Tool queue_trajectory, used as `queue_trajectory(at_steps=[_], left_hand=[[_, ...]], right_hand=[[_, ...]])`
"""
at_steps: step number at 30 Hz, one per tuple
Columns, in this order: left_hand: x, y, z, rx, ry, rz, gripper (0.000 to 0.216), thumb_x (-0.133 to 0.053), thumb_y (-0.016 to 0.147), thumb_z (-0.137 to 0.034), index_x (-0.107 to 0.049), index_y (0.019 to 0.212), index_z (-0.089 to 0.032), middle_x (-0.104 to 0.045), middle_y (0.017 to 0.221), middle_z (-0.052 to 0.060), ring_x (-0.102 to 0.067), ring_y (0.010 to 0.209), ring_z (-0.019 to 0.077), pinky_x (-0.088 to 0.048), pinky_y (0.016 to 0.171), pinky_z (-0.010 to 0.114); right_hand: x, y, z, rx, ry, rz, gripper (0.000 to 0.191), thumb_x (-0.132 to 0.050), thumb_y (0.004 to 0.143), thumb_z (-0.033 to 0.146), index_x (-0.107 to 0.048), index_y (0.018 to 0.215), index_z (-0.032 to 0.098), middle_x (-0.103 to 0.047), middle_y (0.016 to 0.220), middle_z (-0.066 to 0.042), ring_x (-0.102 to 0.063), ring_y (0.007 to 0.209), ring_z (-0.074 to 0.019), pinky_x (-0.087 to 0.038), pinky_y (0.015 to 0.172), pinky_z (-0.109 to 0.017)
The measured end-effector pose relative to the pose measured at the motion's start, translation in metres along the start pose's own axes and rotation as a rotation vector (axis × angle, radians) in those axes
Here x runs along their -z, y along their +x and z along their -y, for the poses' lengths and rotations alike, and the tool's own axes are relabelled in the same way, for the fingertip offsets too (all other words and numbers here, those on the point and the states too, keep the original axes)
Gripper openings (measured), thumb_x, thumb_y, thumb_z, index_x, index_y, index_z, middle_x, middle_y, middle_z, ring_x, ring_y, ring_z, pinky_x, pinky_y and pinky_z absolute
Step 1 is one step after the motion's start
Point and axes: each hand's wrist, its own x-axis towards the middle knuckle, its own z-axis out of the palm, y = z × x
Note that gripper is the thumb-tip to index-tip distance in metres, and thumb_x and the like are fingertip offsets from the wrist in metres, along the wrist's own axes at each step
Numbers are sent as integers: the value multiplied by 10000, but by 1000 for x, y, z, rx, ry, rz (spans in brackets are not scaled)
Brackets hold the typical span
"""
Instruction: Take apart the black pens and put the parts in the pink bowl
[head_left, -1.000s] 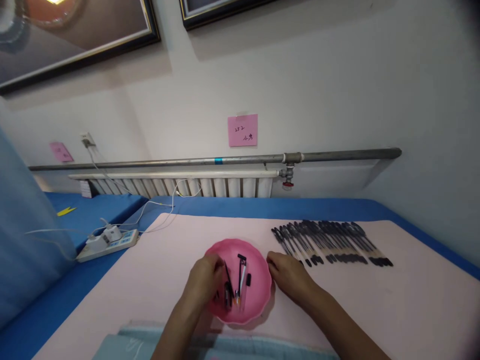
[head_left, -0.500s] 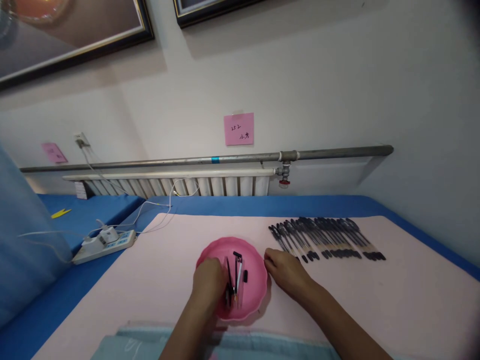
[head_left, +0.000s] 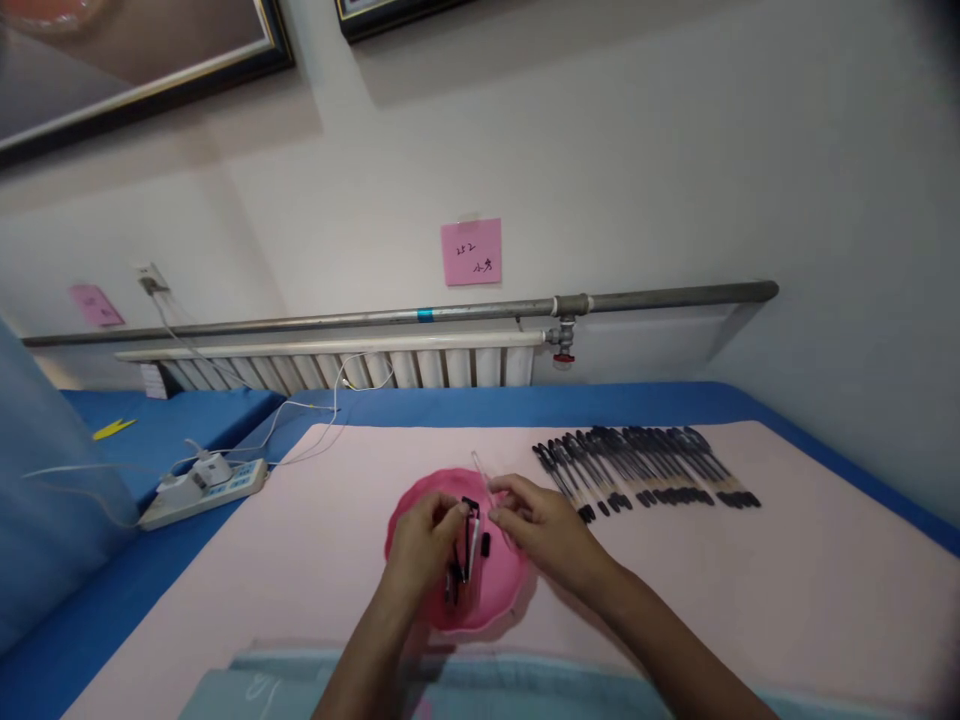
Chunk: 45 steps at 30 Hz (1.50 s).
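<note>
A pink scalloped plate [head_left: 504, 592] lies in front of me, holding several pen parts. Over its left side, my left hand [head_left: 426, 540] has thumb and fingers pinched together; what is between them, if anything, is hidden. My right hand [head_left: 544, 522], at the plate's right side, grips a clear pen barrel [head_left: 481, 468] that points up and away. On the plate are a white-and-black refill [head_left: 475, 540], a small black cap [head_left: 486, 545] and a black part [head_left: 470, 503]. Other dark thin parts beside my left hand overlap and are hard to separate.
To the right, a row of several black-capped pens [head_left: 630, 465] lies side by side on the pink sheet [head_left: 637, 600]. A power strip [head_left: 206, 490] with plugs and white cables is at left. Light-blue cloth [head_left: 525, 685] lies along the near edge.
My right hand has moved left from the plate's rim and now holds a clear pen barrel. My left hand has shifted slightly up, its thumb now showing. The view has shifted slightly.
</note>
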Motion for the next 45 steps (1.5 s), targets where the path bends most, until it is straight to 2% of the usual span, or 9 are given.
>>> queue_trajectory(at_steps=[4,10,12,15,19,22,27,33,45], left_hand=[[-6,8,12,43,159,-109,203,-630,635,-218,-489,488,-211,-552,553,36,-584,692,242,-380,688,321],[-18,14,18,138,167,-116,362,-668,555,-159,-366,376,-247,-533,479,74,-610,837,361,-372,775,393],[-15,17,19,162,110,-115,370,-669,525,-125,-367,348,-244,-476,412,35,-613,819,342,-378,777,379],[-4,21,19,171,-47,-108,280,-652,521,-110,-445,366,-217,-439,377,-18,-598,660,241,-402,694,316],[17,20,12,163,-397,-82,166,-635,628,-288,-538,538,-187,-520,465,-40,-489,451,118,-395,511,244],[28,15,4,146,-667,-107,241,-656,630,-385,-529,627,-180,-575,548,-22,-527,483,106,-442,515,237],[38,13,-1,91,-952,-204,289,-748,569,-328,-536,682,-167,-643,658,10,-605,588,116,-505,571,240],[42,14,0,63,-1079,-318,260,-763,592,-255,-547,703,-159,-641,666,-4,-655,666,133,-520,570,215],[38,13,-2,80,-1105,-295,301,-792,571,-258,-550,710,-144,-647,670,7,-661,651,145,-530,555,226]], right_hand=[[10,5,-3,-17,-16,-67,223,-527,759,230,-601,965,188,-515,618,52,-494,548,-110,-389,529,-217],[11,3,1,-17,-34,-59,207,-529,764,226,-607,954,208,-518,620,54,-489,550,-105,-386,531,-208],[11,3,1,-21,-47,-60,203,-529,766,224,-610,951,206,-519,618,53,-483,548,-105,-375,527,-209],[11,3,0,-17,-64,-50,192,-536,765,225,-621,936,200,-522,623,47,-475,557,-107,-363,532,-211],[7,0,2,28,-50,36,183,-535,766,220,-651,908,207,-535,615,43,-462,561,-111,-346,521,-205],[2,-4,6,60,-63,147,206,-524,771,211,-669,918,213,-543,621,40,-438,544,-108,-325,507,-202],[-1,-9,11,122,-176,249,198,-515,802,262,-689,892,230,-534,603,38,-407,529,-108,-304,500,-200],[1,-9,11,158,-215,295,187,-495,818,251,-677,855,228,-576,653,25,-450,581,-120,-329,536,-203],[1,-10,11,161,-232,328,182,-455,825,170,-632,818,212,-523,663,44,-425,606,-109,-300,559,-213]])
